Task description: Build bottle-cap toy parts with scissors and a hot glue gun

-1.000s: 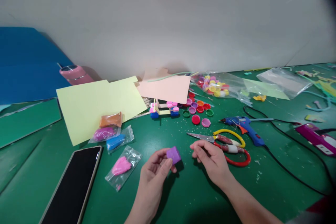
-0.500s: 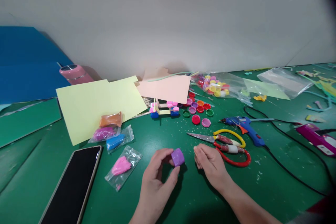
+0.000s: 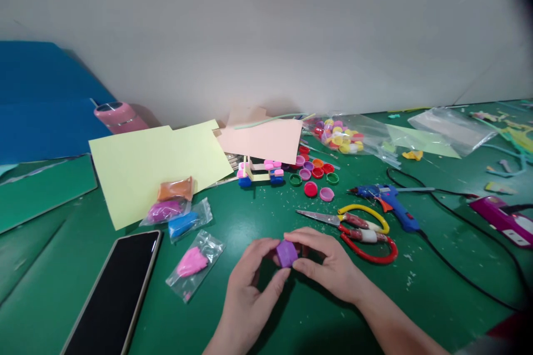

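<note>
A small purple block (image 3: 287, 254), perhaps of modelling clay, is held up just above the green table. The thumb and fingers of my left hand (image 3: 252, 283) pinch it from the left. From the other side, my right hand (image 3: 328, 263) closes on it with thumb and forefinger. Left of my hands lies a clear bag of pink clay (image 3: 192, 262). Scissors (image 3: 350, 227) with yellow and red handles lie just beyond my right hand. A little model of sticks with pink and blue pieces (image 3: 261, 173) stands farther back.
Loose bottle caps (image 3: 310, 189) lie behind the scissors, near a bag of coloured caps (image 3: 339, 136). A blue glue gun (image 3: 389, 202) with its cord is at right. On the left are a phone (image 3: 114, 294), bagged clay (image 3: 183, 224), yellow card (image 3: 154, 163) and a pink bottle (image 3: 120, 118).
My right hand has moved left, opened from its curled shape and taken hold of the purple block. The block has turned and shifted slightly right, still in my left hand.
</note>
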A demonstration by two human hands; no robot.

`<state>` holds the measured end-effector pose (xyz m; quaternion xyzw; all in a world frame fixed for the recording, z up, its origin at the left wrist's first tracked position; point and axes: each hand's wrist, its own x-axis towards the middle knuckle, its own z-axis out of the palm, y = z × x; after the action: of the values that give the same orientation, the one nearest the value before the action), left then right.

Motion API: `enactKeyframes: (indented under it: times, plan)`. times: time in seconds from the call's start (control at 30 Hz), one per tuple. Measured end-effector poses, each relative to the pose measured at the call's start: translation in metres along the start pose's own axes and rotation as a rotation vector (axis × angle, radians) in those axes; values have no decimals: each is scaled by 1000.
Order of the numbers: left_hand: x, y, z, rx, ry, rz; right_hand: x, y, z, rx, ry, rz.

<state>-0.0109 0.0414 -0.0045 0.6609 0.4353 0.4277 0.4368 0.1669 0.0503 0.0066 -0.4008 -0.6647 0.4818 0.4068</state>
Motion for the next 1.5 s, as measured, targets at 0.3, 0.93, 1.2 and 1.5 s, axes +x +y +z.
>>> enactKeyframes:
  times: [0.3, 0.93, 1.2, 1.5]
  plan:
    - [0, 3, 1, 15, -33, 10, -2, 3, 0, 52, 41, 62]
    - [2, 4, 2, 18, -2, -6, 0, 4, 1, 39, 61, 50]
    - [5, 2, 3, -273, 20, -248, 1, 0, 0, -29, -2, 25]
    - [6, 10, 5, -441, -2, -340, 0, 2, 3, -55, 25, 39]
